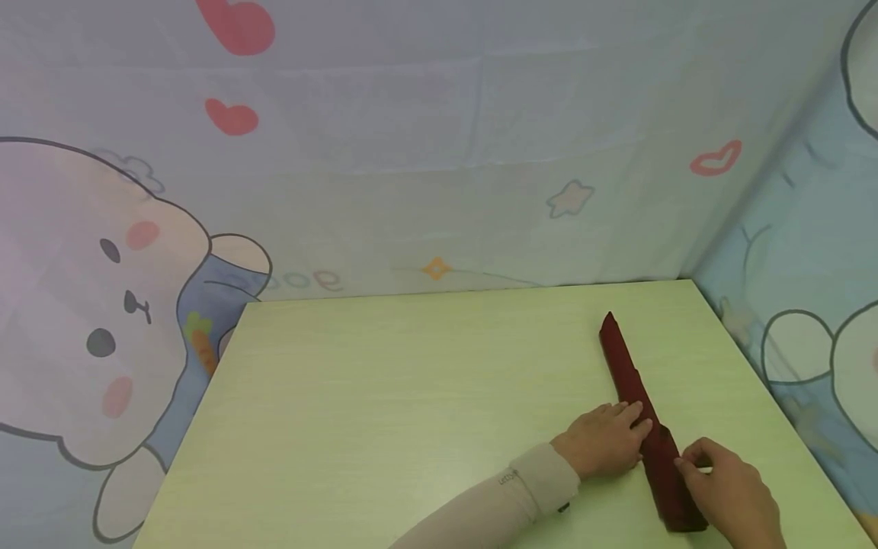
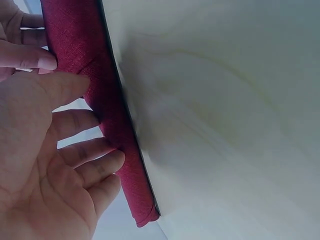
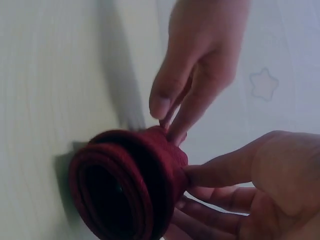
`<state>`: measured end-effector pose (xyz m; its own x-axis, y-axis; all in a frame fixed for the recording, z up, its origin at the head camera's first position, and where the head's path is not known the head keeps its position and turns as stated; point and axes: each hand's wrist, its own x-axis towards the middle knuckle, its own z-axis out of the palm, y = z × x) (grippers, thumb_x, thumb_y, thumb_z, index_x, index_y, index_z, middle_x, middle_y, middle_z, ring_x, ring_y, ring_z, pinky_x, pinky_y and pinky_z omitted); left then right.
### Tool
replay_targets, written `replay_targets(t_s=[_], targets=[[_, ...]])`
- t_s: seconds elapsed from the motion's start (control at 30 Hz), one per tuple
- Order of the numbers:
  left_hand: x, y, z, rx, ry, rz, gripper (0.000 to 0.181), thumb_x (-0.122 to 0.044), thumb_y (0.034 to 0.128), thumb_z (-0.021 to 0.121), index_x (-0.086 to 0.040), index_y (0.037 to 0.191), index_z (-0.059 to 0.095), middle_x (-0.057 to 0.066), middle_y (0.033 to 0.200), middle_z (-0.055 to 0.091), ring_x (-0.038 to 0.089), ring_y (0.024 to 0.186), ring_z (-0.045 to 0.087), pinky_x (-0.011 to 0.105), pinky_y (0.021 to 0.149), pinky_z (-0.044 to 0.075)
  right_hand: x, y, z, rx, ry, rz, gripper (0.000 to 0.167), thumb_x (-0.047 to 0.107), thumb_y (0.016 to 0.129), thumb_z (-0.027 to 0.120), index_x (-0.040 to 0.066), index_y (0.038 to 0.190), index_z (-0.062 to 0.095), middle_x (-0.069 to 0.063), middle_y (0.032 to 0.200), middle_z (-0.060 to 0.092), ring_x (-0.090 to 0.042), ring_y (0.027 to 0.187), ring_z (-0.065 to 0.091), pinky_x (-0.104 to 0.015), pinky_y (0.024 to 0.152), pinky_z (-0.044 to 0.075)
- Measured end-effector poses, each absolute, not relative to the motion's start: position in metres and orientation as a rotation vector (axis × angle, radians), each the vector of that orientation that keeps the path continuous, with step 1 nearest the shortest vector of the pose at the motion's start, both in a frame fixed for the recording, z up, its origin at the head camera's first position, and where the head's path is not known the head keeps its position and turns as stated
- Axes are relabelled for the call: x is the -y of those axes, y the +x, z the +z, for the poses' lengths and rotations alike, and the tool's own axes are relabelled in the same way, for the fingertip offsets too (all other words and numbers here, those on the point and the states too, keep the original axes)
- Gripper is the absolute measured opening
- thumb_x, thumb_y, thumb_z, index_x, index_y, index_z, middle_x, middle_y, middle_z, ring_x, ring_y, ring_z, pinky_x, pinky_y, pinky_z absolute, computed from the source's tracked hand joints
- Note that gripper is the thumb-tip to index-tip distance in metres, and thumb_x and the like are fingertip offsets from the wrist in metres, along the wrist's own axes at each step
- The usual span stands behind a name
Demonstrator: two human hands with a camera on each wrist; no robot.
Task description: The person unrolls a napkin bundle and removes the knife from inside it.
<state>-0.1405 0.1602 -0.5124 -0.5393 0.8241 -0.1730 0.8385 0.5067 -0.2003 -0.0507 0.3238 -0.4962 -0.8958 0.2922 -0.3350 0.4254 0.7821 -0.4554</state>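
Observation:
A dark red cloth [image 1: 624,366], rolled into a long tapering tube, lies on the right side of the table. My left hand [image 1: 607,441] rests its fingertips on the tube's middle; in the left wrist view the fingers [image 2: 75,122] are spread and only lightly bent along the cloth. Nearer the wide end, my right hand [image 1: 734,488] pinches the roll's right side between thumb and fingers. The right wrist view looks into the wide end of the roll [image 3: 80,195], where layers curl around a dark hollow. That view partly hides the right fingertips behind the cloth.
The pale wooden table [image 1: 377,396] extends left of the roll. A printed curtain [image 1: 411,152] with hearts and cartoon animals stands along the table's back and both sides.

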Motion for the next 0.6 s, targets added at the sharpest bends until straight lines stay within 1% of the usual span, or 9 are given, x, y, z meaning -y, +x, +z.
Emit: replay_targets(t_s=[0.03, 0.07, 0.13, 0.2, 0.27, 0.3, 0.4, 0.47, 0.6], targets=[[-0.161, -0.141, -0.512, -2.67, 1.472, -0.395, 0.053, -0.052, 0.1064, 0.042, -0.035, 0.156, 0.038, -0.011, 0.159, 0.034, 0.004, 0.145, 0.036, 0.019, 0.116, 0.031, -0.326, -0.051, -0.496, -2.715, 0.553, -0.8, 0.02, 0.027, 0.097, 0.063, 0.007, 0.098, 0.065, -0.012, 0.088, 0.07, -0.025, 0.074, 0.064, -0.042, 0.058, 0.048], [-0.161, -0.141, -0.513, -2.666, 1.476, -0.389, 0.052, -0.051, 0.1065, 0.042, -0.037, 0.157, 0.036, -0.01, 0.159, 0.034, 0.004, 0.145, 0.036, 0.02, 0.116, 0.03, -0.327, -0.052, -0.498, -2.709, 0.544, -0.804, 0.024, 0.03, 0.097, 0.064, 0.006, 0.099, 0.064, -0.014, 0.091, 0.071, -0.026, 0.077, 0.065, -0.043, 0.059, 0.049], [-0.161, -0.141, -0.514, -2.65, 1.471, -0.388, 0.052, -0.05, 0.1069, 0.042, -0.041, 0.157, 0.033, -0.009, 0.16, 0.032, 0.006, 0.146, 0.035, 0.021, 0.117, 0.03, -0.327, -0.053, -0.502, -2.698, 0.529, -0.798, 0.041, 0.042, 0.096, 0.065, 0.002, 0.105, 0.063, -0.013, 0.093, 0.071, -0.026, 0.079, 0.066, -0.044, 0.061, 0.05], [-0.162, -0.141, -0.515, -2.637, 1.477, -0.392, 0.051, -0.049, 0.1075, 0.04, -0.046, 0.157, 0.03, -0.008, 0.161, 0.031, 0.007, 0.146, 0.034, 0.021, 0.117, 0.029, -0.324, -0.054, -0.505, -2.693, 0.522, -0.774, 0.059, 0.055, 0.093, 0.066, -0.001, 0.109, 0.061, -0.013, 0.093, 0.071, -0.024, 0.077, 0.066, -0.043, 0.06, 0.051], [-0.161, -0.14, -0.514, -2.634, 1.485, -0.403, 0.049, -0.047, 0.1087, 0.038, -0.05, 0.157, 0.028, -0.006, 0.162, 0.03, 0.009, 0.146, 0.035, 0.022, 0.117, 0.03, -0.319, -0.055, -0.508, -2.707, 0.531, -0.729, 0.07, 0.061, 0.089, 0.068, -0.004, 0.112, 0.06, -0.013, 0.092, 0.07, -0.023, 0.074, 0.065, -0.043, 0.059, 0.051], [-0.161, -0.14, -0.513, -2.631, 1.483, -0.401, 0.048, -0.046, 0.1093, 0.037, -0.052, 0.156, 0.028, -0.006, 0.162, 0.029, 0.009, 0.146, 0.034, 0.022, 0.117, 0.03, -0.316, -0.055, -0.508, -2.711, 0.54, -0.71, 0.07, 0.061, 0.088, 0.07, -0.004, 0.112, 0.059, -0.01, 0.089, 0.069, -0.021, 0.072, 0.063, -0.042, 0.058, 0.05], [-0.159, -0.139, -0.512, -2.632, 1.496, -0.381, 0.046, -0.041, 0.1108, 0.035, -0.054, 0.155, 0.029, -0.005, 0.162, 0.031, 0.009, 0.146, 0.036, 0.022, 0.116, 0.031, -0.309, -0.056, -0.507, -2.726, 0.573, -0.666, 0.053, 0.046, 0.09, 0.071, -0.003, 0.106, 0.061, -0.007, 0.08, 0.064, -0.021, 0.067, 0.058, -0.04, 0.055, 0.047], [-0.157, -0.139, -0.512, -2.633, 1.503, -0.368, 0.046, -0.039, 0.1116, 0.034, -0.055, 0.155, 0.029, -0.004, 0.162, 0.031, 0.01, 0.145, 0.036, 0.022, 0.115, 0.033, -0.309, -0.057, -0.506, -2.731, 0.59, -0.664, 0.042, 0.038, 0.091, 0.07, -0.001, 0.104, 0.062, -0.006, 0.08, 0.063, -0.022, 0.067, 0.057, -0.041, 0.055, 0.046], [-0.155, -0.138, -0.513, -2.635, 1.516, -0.361, 0.047, -0.037, 0.1121, 0.032, -0.056, 0.155, 0.027, -0.002, 0.162, 0.031, 0.01, 0.146, 0.037, 0.022, 0.115, 0.033, -0.316, -0.057, -0.506, -2.739, 0.601, -0.695, 0.034, 0.033, 0.093, 0.068, 0.002, 0.103, 0.063, -0.007, 0.082, 0.066, -0.023, 0.069, 0.059, -0.042, 0.055, 0.047]])
